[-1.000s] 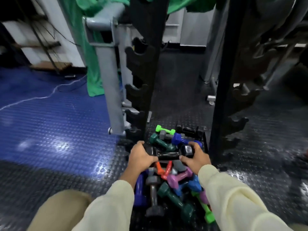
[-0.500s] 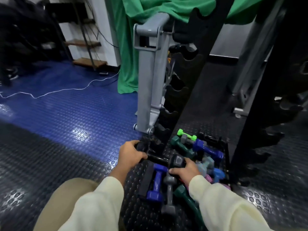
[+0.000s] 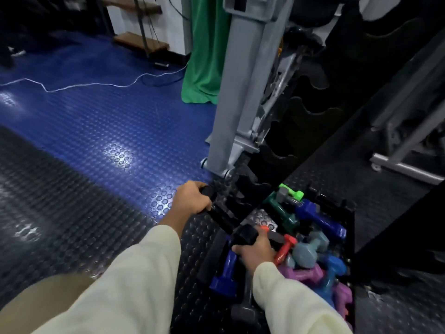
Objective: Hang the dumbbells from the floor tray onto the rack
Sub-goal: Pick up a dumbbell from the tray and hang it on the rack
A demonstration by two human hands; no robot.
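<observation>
The black rack [image 3: 310, 121] rose on the right of the view, its scalloped hooks stepping down to the studded floor [image 3: 72, 213]. A grey steel post [image 3: 231, 97] stood just left of the rack, with a green cloth [image 3: 204, 56] hanging behind that post. At the rack's foot lay the floor tray [image 3: 350, 227], heaped with coloured dumbbells [image 3: 320, 220]. Both hands carried one black dumbbell [image 3: 226, 220], tilted, close against the rack's lowest hooks. The left hand [image 3: 192, 198] gripped its far head; the right hand [image 3: 255, 249] curled round its near head, above the tray's left edge.
</observation>
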